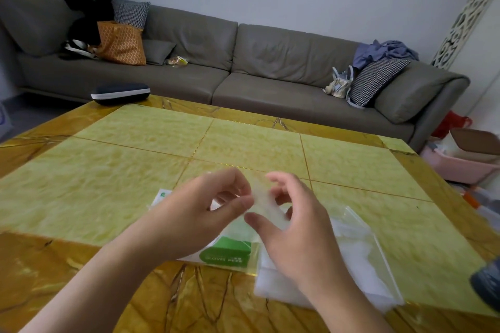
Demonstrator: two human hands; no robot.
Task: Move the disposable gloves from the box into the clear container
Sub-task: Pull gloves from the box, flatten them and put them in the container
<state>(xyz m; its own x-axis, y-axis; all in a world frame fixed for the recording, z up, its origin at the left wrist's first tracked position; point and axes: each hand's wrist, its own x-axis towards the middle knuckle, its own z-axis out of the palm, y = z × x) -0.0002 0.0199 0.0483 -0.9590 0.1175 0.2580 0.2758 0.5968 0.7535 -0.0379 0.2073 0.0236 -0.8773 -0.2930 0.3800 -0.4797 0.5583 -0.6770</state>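
A thin translucent disposable glove (263, 204) hangs between both hands above the table. My left hand (200, 213) pinches its upper edge with thumb and fingers. My right hand (295, 227) pinches the same glove from the right, fingers curled around it. Under my hands lies the white and green glove box (227, 253), mostly hidden by my left hand. To the right of the box lies the flat clear container (359, 251), a see-through pouch with white film inside, partly under my right wrist.
The yellow marble table (243, 143) stretches ahead. A dark case (120, 93) sits at its far left corner. A grey sofa (243, 62) with bags and cushions runs behind. A dark round object (487, 282) shows at the right edge; a pink bin (460, 165) stands beyond.
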